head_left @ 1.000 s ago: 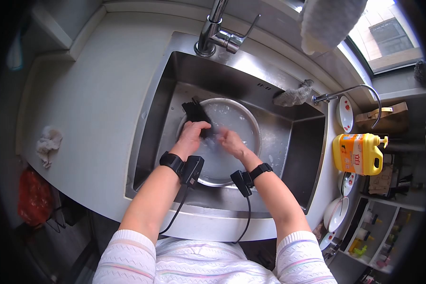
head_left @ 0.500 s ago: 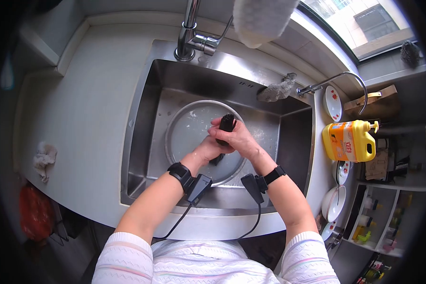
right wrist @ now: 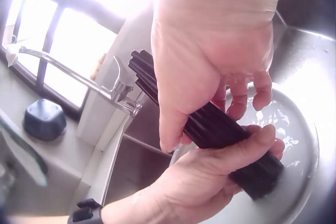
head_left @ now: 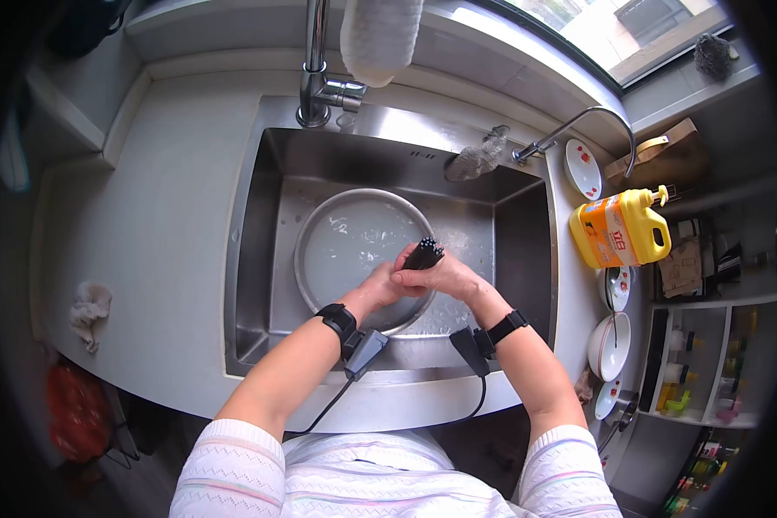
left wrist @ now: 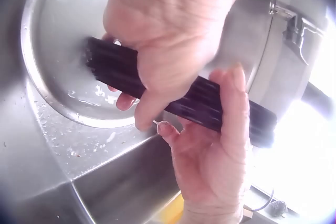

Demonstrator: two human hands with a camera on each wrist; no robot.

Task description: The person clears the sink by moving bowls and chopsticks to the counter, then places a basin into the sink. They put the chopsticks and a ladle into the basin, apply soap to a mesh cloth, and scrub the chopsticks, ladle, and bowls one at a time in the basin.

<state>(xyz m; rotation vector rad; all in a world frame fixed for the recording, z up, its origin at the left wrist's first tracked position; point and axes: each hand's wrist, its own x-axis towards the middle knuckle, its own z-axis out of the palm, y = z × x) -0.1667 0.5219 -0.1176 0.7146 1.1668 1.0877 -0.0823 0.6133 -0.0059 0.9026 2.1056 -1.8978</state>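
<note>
A bundle of black chopsticks [head_left: 421,255] is held in both hands over the right side of a round metal basin [head_left: 299,259]. Cloudy water fills the basin, which sits in the steel sink [head_left: 518,229]. My left hand [left wrist: 168,40] curls round the chopsticks toward one end, its thumb along the bundle. With curled fingers, my right hand [right wrist: 210,61] grips the other part of the bundle, close beside the left hand [right wrist: 210,176]. Both hands look wet. In the head view the chopstick ends point up and away, and the left fingers are partly hidden behind the right hand.
A chrome faucet [head_left: 315,91] rises behind the sink. To the right stand a thin curved tap [head_left: 540,147], a yellow pump jug [head_left: 617,229] and several bowls [head_left: 611,345]. A grey mesh cloth [head_left: 479,160] hangs on the back rim; a white rag [head_left: 91,311] lies left.
The chopsticks moved from the basin's upper left to its right side. The hands, apart and partly blurred a second ago, came together round the bundle. The head view shifted.
</note>
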